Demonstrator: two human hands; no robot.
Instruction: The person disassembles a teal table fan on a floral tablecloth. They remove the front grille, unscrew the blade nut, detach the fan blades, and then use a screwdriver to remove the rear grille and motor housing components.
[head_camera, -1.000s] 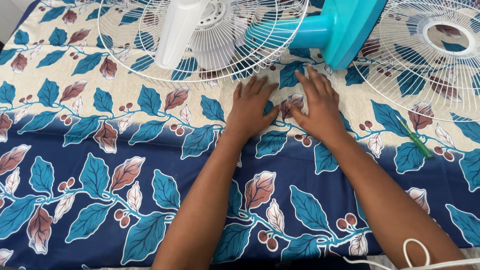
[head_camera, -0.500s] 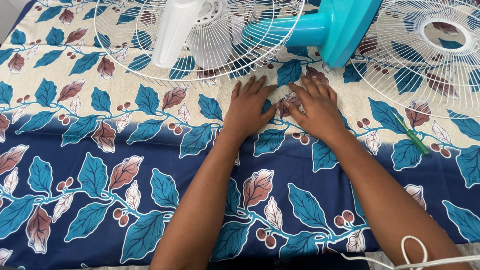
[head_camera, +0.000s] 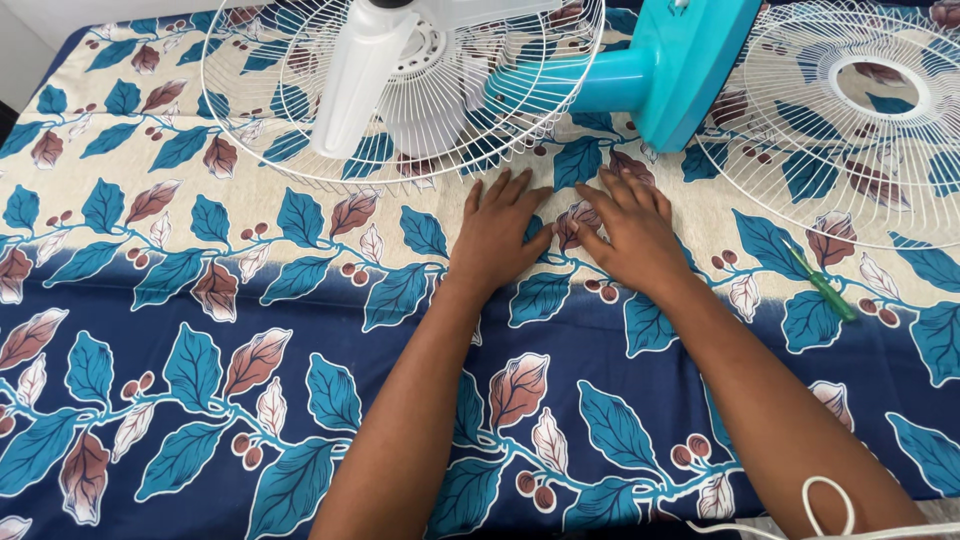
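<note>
My left hand (head_camera: 497, 232) and my right hand (head_camera: 629, 229) lie flat, palms down and side by side, on a leaf-patterned blue and cream cloth (head_camera: 200, 330). Neither hand holds anything. Just beyond the fingertips lies a fan on its side: a white wire rear guard (head_camera: 300, 150) with the white motor housing (head_camera: 365, 75), joined to a teal neck and base (head_camera: 670, 65). A separate white wire front guard (head_camera: 850, 140) lies flat to the right of the base.
A small green-handled screwdriver (head_camera: 822, 288) lies on the cloth to the right of my right hand. A white cord (head_camera: 830, 510) loops over my right forearm at the bottom edge. The cloth's left edge meets a pale wall at the upper left.
My right hand has drawn back slightly from the teal base toward me. The view has shifted a little, so the fan and guards sit lower in frame. My left hand stays flat.
</note>
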